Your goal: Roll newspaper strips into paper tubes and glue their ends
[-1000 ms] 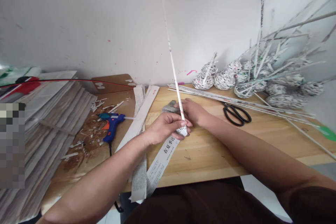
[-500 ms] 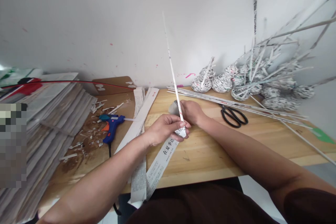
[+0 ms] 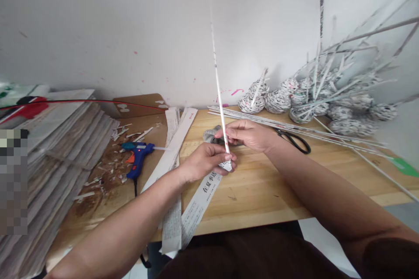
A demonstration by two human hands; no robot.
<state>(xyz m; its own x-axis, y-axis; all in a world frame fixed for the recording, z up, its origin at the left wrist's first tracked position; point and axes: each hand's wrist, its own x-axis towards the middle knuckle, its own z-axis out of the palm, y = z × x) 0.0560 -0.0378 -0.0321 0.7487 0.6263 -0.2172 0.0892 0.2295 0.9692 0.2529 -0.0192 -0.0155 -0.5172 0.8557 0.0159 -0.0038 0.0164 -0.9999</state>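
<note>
A thin rolled paper stick (image 3: 218, 83) stands nearly upright, its lower end pinched in my left hand (image 3: 209, 159). From under that hand a printed newspaper strip (image 3: 200, 205) runs down toward the table's front edge. My right hand (image 3: 247, 134) is just right of the stick, thumb and fingers curled toward it; whether they grip anything is hidden. Behind both hands a grey crumpled cloth-like thing (image 3: 209, 134) lies on the wooden table (image 3: 255, 196).
A blue glue gun (image 3: 139, 159) lies left among paper scraps, beside newspaper stacks (image 3: 75, 148). More paper strips (image 3: 173, 152) lie centre-left. Black scissors (image 3: 296, 141), several long paper sticks (image 3: 294, 128) and woven paper pieces (image 3: 278, 100) are at the right.
My right hand has come away from the grey thing and moved slightly right and nearer, uncovering more of it. My left hand keeps its hold on the stick.
</note>
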